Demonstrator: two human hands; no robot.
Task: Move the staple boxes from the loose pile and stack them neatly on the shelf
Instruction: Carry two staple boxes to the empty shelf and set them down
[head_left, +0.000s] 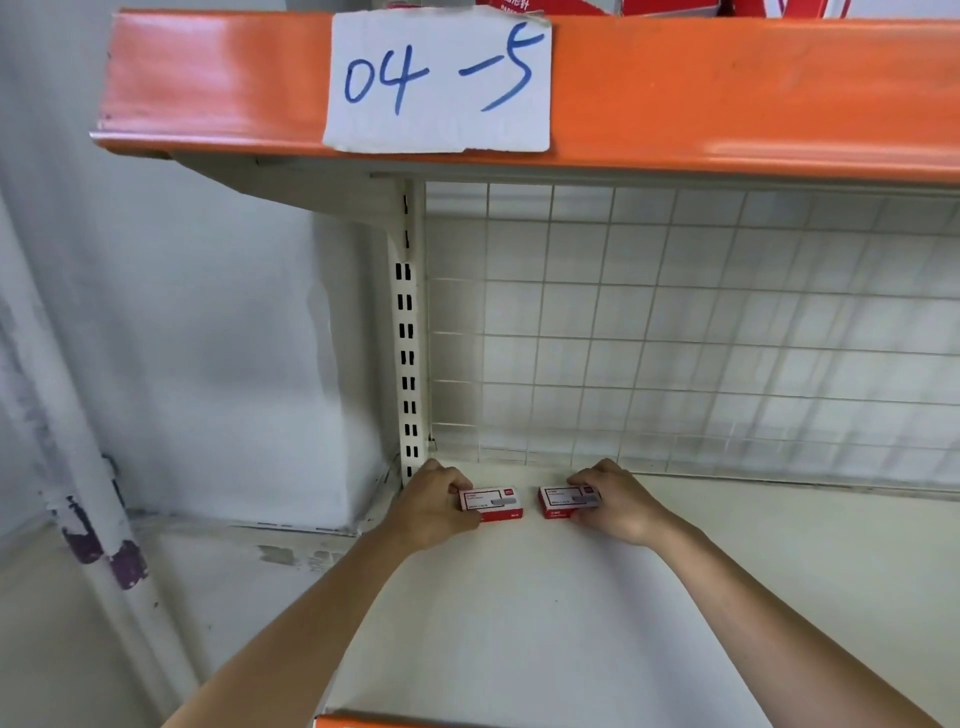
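Note:
Two small red-and-white staple boxes lie flat on the white shelf (519, 613), near its back left corner. My left hand (434, 506) grips the left box (493, 503) by its left end. My right hand (618, 501) grips the right box (563, 502) by its right end. A narrow gap separates the two boxes, which sit side by side in a row. Both boxes seem to rest on the shelf surface. No loose pile shows in this view.
A white wire grid (675, 332) backs the shelf, with a slotted upright post (408, 332) at the left corner. Overhead runs an orange shelf beam (727, 88) with a paper label (439, 78) reading "04-5". Red boxes (665, 6) stand on the upper shelf. A white wall is at left.

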